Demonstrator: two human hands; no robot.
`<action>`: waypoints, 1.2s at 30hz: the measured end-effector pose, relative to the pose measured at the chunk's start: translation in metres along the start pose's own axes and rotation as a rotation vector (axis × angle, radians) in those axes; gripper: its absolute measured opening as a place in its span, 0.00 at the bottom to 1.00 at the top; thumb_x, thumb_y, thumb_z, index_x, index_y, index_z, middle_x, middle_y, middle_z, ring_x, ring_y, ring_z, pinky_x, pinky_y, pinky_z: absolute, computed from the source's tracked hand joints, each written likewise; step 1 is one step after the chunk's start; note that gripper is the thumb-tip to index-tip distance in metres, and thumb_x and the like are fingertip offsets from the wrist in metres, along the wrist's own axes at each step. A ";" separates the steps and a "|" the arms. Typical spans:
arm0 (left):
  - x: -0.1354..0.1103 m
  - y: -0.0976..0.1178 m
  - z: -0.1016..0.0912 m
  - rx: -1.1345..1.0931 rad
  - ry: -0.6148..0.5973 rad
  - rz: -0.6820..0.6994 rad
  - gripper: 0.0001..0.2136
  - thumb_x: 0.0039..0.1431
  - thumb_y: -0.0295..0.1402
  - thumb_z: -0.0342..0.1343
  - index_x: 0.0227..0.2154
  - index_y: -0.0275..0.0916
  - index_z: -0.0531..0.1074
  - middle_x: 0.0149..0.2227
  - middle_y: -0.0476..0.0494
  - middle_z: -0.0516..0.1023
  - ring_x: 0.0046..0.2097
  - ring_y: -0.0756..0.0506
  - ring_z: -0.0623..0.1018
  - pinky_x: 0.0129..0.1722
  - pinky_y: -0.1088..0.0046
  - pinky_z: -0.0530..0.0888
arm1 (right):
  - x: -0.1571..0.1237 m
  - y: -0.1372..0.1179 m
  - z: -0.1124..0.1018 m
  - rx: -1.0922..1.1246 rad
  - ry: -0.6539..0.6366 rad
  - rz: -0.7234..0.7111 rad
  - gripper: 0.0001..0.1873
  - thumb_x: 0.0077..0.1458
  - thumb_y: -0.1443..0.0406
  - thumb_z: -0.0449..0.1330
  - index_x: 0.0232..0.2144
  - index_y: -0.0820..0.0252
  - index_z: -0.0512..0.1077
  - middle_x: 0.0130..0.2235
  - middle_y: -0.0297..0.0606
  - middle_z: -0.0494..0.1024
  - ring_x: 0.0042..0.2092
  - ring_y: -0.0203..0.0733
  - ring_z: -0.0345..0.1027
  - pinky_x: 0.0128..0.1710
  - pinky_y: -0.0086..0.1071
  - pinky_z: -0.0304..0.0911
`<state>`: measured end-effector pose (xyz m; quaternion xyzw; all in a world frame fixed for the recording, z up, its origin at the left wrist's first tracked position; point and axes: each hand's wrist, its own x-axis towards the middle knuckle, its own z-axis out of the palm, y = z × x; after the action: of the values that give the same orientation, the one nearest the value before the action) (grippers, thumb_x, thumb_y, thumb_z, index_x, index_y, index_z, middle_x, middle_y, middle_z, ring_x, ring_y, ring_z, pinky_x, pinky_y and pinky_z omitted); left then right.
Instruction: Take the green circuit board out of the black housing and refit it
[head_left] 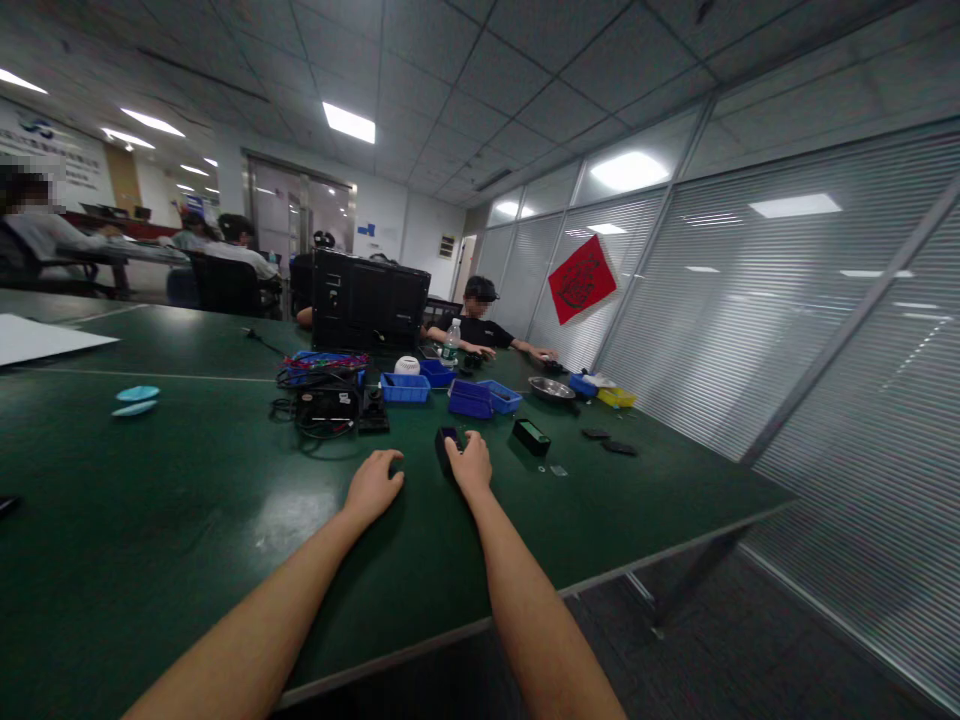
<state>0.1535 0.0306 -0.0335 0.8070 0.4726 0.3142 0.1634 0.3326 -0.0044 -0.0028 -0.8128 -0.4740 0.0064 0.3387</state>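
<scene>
My right hand grips a small black box that stands on the green table. Its thumb lies on the top of the box and the fingers curve round the right side, partly hidden. My left hand rests on the table to the left of the box, apart from it. The fingers of that hand are slightly bent, with thumb and forefinger spread and nothing between them. A second black box with a green inside lies to the right of my right hand.
Beyond my hands are blue bins, a black device with cables, a baseball, a bottle and a metal bowl. A monitor stands behind. A person in a cap sits across the table. Flat black pieces lie right.
</scene>
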 end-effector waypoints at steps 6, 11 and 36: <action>0.000 0.001 -0.001 0.006 -0.007 0.010 0.14 0.50 0.31 0.49 0.41 0.40 0.68 0.42 0.44 0.70 0.41 0.47 0.71 0.43 0.72 0.66 | 0.004 0.001 0.005 0.037 -0.144 0.049 0.38 0.46 0.47 0.51 0.55 0.63 0.54 0.49 0.47 0.67 0.49 0.48 0.61 0.44 0.36 0.56; -0.001 0.003 -0.004 0.011 -0.011 0.013 0.14 0.50 0.31 0.49 0.42 0.39 0.68 0.42 0.43 0.71 0.43 0.46 0.71 0.43 0.72 0.65 | -0.001 -0.002 0.010 -0.064 -0.143 -0.001 0.35 0.45 0.53 0.53 0.54 0.62 0.55 0.49 0.47 0.66 0.49 0.48 0.60 0.43 0.36 0.57; -0.002 0.002 -0.001 -0.079 -0.025 -0.032 0.15 0.50 0.30 0.50 0.42 0.39 0.66 0.40 0.45 0.73 0.40 0.48 0.72 0.41 0.73 0.65 | 0.014 0.022 0.005 0.061 -0.051 0.161 0.27 0.55 0.51 0.38 0.48 0.57 0.65 0.46 0.44 0.71 0.46 0.46 0.64 0.40 0.34 0.58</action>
<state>0.1530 0.0279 -0.0324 0.7960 0.4707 0.3200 0.2061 0.3560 0.0025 -0.0150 -0.8372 -0.4153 0.0688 0.3492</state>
